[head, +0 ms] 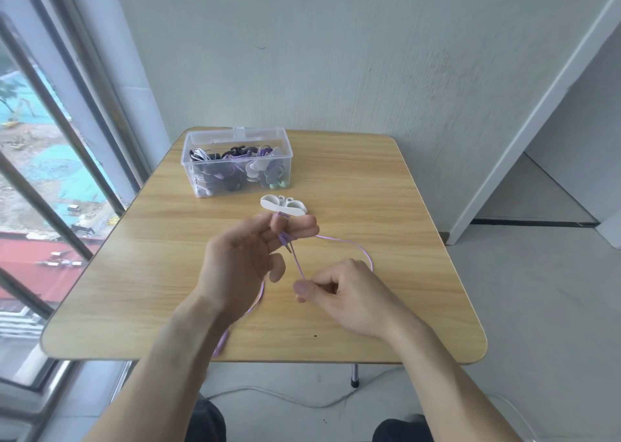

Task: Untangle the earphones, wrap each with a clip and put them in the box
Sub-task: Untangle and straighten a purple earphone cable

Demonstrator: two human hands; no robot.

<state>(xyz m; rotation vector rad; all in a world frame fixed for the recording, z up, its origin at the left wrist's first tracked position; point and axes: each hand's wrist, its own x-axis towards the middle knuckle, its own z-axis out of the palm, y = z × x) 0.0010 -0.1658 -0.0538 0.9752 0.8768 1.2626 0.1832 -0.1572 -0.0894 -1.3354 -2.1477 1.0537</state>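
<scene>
A purple earphone cable (pixel 349 244) loops over the wooden table (pixel 168 273). My left hand (pixel 242 256) holds one end of the cable between thumb and fingertips, raised above the table middle. My right hand (pixel 346 293) pinches the cable lower down, to the right. Part of the cable trails under my left wrist to the table's front edge, ending in a purple piece (pixel 221 342). A white clip (pixel 284 204) lies just beyond my left fingers. The clear plastic box (pixel 237 162), open, stands at the back left with several wrapped earphones inside.
A window with metal bars runs along the left side. The wall stands right behind the table. A white cord (pixel 285 396) lies on the floor under the table's front edge, near a table leg (pixel 354 374). My knees show at the bottom.
</scene>
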